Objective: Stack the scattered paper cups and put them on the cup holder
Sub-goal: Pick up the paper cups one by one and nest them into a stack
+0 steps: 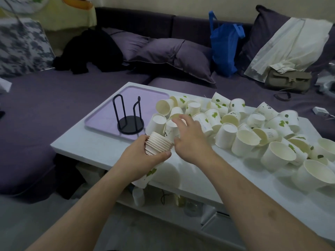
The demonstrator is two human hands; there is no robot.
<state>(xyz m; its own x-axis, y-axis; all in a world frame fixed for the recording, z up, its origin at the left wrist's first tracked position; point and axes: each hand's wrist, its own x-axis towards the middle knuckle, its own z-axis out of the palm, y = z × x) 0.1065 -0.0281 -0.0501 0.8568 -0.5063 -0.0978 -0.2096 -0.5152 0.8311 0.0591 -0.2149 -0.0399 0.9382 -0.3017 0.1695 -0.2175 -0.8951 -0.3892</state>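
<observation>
A purple sofa is wrapping around the upper and left parts of the frame, and a white counter is running from the centre down to the lower right, its near-left corner jutting toward the sofa with only a narrow gap between them. A lilac tray is lying on the counter's upper-left end, close to that edge, and the black wire cup holder is standing upright on the tray with nothing in it and open tray surface to its left. A heap of loose paper cups is sprawling across the counter from the tray's right edge to the right border of the frame, leaving bare counter along the near edge. At centre frame, the left hand is gripping a nested stack of cups, held on its side over the counter's near edge. The right hand is reaching with spread fingers onto a single cup just beyond the stack's rims.
</observation>
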